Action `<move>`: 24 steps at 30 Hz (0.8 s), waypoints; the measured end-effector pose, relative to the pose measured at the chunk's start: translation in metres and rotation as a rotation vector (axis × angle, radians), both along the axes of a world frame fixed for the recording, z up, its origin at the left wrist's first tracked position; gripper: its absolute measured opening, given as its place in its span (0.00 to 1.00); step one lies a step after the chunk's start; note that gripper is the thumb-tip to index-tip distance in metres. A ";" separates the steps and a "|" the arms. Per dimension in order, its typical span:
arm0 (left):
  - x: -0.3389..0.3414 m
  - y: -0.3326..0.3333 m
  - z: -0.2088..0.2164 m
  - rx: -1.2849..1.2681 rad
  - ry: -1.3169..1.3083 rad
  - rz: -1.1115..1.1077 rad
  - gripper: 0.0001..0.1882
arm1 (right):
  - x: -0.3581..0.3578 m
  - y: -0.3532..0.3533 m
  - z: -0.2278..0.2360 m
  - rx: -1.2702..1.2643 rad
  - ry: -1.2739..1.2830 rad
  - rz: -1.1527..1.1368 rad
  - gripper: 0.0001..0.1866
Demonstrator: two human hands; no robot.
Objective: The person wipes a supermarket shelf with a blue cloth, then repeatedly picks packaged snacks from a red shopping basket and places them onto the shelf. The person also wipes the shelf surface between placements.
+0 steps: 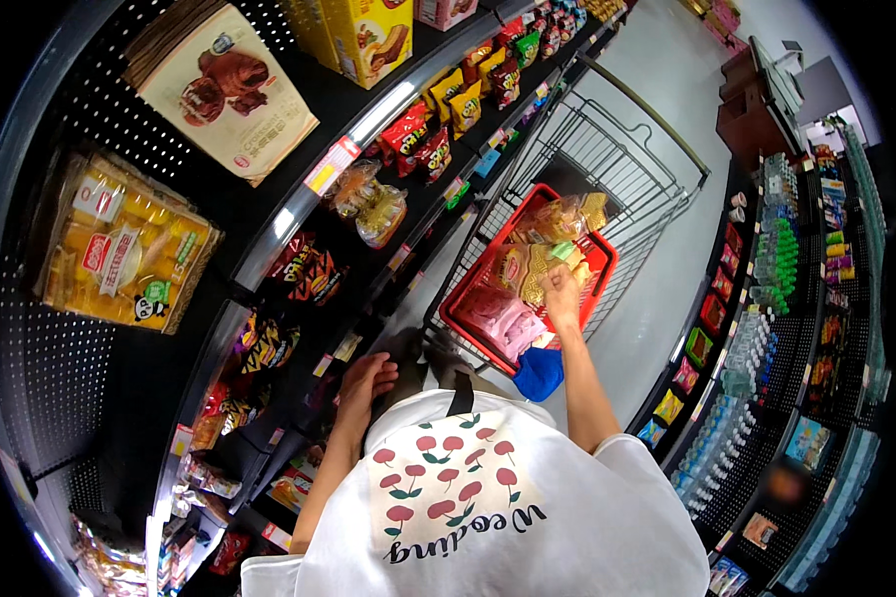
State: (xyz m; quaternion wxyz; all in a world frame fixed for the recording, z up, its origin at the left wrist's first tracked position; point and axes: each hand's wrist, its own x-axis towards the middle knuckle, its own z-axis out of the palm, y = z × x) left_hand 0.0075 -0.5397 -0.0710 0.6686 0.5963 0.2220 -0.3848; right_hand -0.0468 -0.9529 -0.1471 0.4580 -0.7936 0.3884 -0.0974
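Observation:
My right hand (561, 296) reaches over a red shopping basket (603, 267) that sits in a wire shopping cart (657, 214). Its fingers are curled closed against a small pale-green and yellow package (567, 253); what lies inside the grip is hidden. Around it in the basket are a golden bag (534, 271), pink packages (501, 320) and a clear bag of brownish food (553, 221). My left hand (368, 380) hangs by my waist beside the left shelves, fingers loosely stretched and apart from any goods.
Shelves with packaged bread (124, 249), a cream-coloured pack (227, 95), a yellow box (363, 40) and several snack bags (405, 137) line the left. Bottled drinks (712, 438) and packets fill shelves on the right. A blue item (540, 374) hangs by the cart's near end.

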 end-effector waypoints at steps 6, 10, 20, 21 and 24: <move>0.009 -0.001 -0.007 -0.058 -0.129 -0.090 0.17 | 0.015 0.028 0.154 -0.193 -0.054 0.402 0.08; 0.017 -0.011 -0.015 -0.052 -0.286 -0.286 0.27 | 0.023 0.055 0.239 -0.255 -0.116 0.592 0.06; 0.034 -0.013 0.096 0.210 -1.000 -0.538 0.72 | 0.067 0.136 0.348 -0.191 -0.373 1.011 0.05; 0.036 -0.009 0.104 0.231 -1.054 -0.508 0.73 | 0.073 0.147 0.355 -0.172 -0.399 1.060 0.05; 0.035 0.007 0.127 0.322 -1.104 -0.434 0.74 | 0.094 0.180 0.371 -0.171 -0.482 1.191 0.05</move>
